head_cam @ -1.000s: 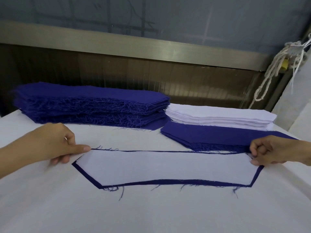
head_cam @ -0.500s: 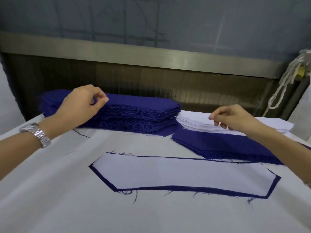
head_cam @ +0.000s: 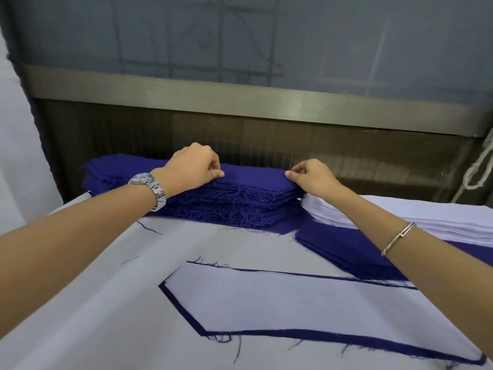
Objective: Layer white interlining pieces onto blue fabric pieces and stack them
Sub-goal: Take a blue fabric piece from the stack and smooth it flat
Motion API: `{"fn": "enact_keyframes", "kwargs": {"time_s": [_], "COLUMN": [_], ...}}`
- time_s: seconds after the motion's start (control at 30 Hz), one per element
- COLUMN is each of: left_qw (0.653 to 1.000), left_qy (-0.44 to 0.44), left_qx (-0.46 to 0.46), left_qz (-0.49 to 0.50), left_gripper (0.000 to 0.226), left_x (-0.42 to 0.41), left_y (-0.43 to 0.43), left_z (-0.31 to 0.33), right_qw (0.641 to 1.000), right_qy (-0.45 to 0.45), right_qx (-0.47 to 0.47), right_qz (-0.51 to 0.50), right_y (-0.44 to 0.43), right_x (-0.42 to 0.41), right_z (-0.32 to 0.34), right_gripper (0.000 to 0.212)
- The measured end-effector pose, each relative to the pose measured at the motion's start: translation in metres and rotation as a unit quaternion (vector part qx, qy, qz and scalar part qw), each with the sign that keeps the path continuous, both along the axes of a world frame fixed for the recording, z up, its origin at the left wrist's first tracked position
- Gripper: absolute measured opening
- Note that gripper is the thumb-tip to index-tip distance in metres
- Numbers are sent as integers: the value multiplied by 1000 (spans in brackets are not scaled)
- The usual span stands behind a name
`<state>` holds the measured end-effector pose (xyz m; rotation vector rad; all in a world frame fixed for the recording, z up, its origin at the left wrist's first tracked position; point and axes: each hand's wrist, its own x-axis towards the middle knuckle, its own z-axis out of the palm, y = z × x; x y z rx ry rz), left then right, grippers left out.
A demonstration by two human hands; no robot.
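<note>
Though one interlining piece [head_cam: 293, 303] already lies on its blue piece [head_cam: 266, 333], much remains: my left hand [head_cam: 192, 166] and right hand [head_cam: 312, 178] each pinch the top layer of the blue stack [head_cam: 240, 193], beside the interlining stack [head_cam: 440, 220]

Left hand [head_cam: 190, 169] and right hand [head_cam: 313, 177] bare, forearms left uncovered, silver link-band wristwatch [head_cam: 148, 186] with a pale dial worn on the left wrist, thin silver bangle [head_cam: 398, 239] with a small crossover clasp worn on the right forearm
</note>
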<state>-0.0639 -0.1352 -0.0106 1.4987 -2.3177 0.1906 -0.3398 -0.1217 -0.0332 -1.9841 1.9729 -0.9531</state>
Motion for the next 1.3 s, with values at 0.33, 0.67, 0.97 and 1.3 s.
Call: {"fn": "enact_keyframes", "kwargs": {"time_s": [0.33,0.67,0.97,1.3], "left_qw": [996,998,999,999], "left_qy": [62,51,23,15], "left_qx": [62,23,28,21], "left_qz": [-15,-20,-20,-27], "left_gripper": [21,37,39,40], "left_x": [-6,-9,-12,-13], "left_y": [-16,-26,-21,-23], "left_z": [0,-7,-5,-7], "right_qw": [998,999,981,970], "right_qy": [-67,-8,77,119], "right_qx": [11,-37,-175,-204], "right_qz": [16,35,17,54], "right_y": [-18,-25,-16,-8], "right_x": [0,2,2,1], "right_z": [-2,2,5,6], "right_gripper": [15,15,13,26]}}
